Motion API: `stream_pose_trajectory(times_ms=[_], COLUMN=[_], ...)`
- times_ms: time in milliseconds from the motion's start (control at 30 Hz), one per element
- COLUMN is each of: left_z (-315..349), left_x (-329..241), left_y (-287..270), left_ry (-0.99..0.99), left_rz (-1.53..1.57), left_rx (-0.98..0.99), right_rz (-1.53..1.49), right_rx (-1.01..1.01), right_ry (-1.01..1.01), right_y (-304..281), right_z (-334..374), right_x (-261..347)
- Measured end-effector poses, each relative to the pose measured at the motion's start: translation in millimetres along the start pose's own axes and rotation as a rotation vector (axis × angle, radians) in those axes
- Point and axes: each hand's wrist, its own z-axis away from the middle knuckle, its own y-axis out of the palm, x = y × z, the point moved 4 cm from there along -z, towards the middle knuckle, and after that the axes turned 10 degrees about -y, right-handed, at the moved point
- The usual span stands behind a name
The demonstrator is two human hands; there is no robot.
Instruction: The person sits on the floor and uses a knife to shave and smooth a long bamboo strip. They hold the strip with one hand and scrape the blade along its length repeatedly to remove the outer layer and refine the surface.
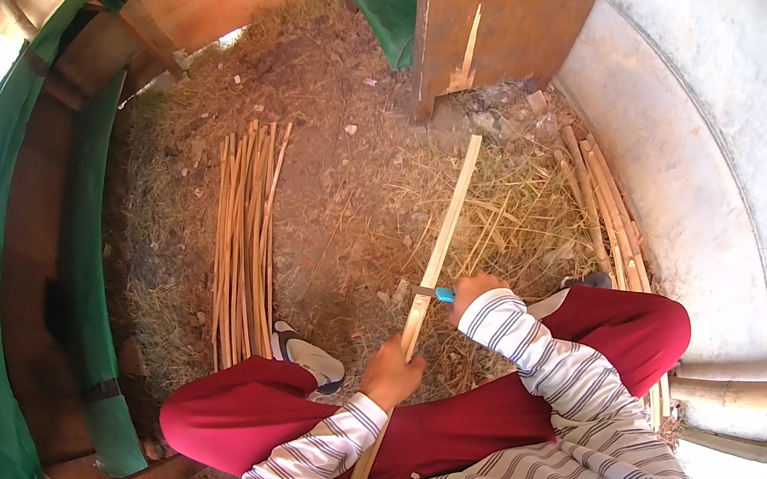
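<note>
A long pale bamboo strip (452,212) runs from my lap out over the ground, tilted slightly to the right at its far end. My left hand (392,374) is wrapped round the strip above my left thigh. Farther along, my right hand (479,295) grips a knife by its blue handle (444,294). The knife's dark blade (423,291) lies across the strip, apparently touching it. The strip's near end passes under my left wrist toward my shirt. Most fingers of my right hand are hidden behind the sleeve and hand.
A bundle of thin strips (244,237) lies on the ground to the left, beside my shoe (309,357). Thicker bamboo pieces (611,212) lie along the white wall (704,141) at right. Shavings (519,217) cover the ground ahead. A wooden panel (506,22) stands at the back; green sheeting (94,272) lines the left.
</note>
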Motion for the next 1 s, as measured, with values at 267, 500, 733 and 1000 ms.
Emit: stream_pose_trajectory(times_ms=[267, 500, 733, 1000], left_z=[11.7, 8.9, 7.0, 6.4], left_x=[-10.5, -6.7, -9.3, -8.6], left_y=[-4.6, -3.4, -5.5, -4.5], left_ry=[-0.013, -0.026, -0.006, 0.001], left_rz=[-0.085, -0.062, -0.095, -0.074], left_rx=[-0.082, -0.036, -0.027, -0.033], right_rz=[0.005, -0.053, -0.054, -0.079], right_rx=[-0.046, -0.069, -0.04, -0.059], right_ry=[0.016, 0.051, 0.097, 0.12], right_y=[-2.1, 6.0, 9.6, 13.4], right_z=[-3.7, -23.1, -36.3, -45.2], right_x=[3.5, 1.0, -1.4, -5.7])
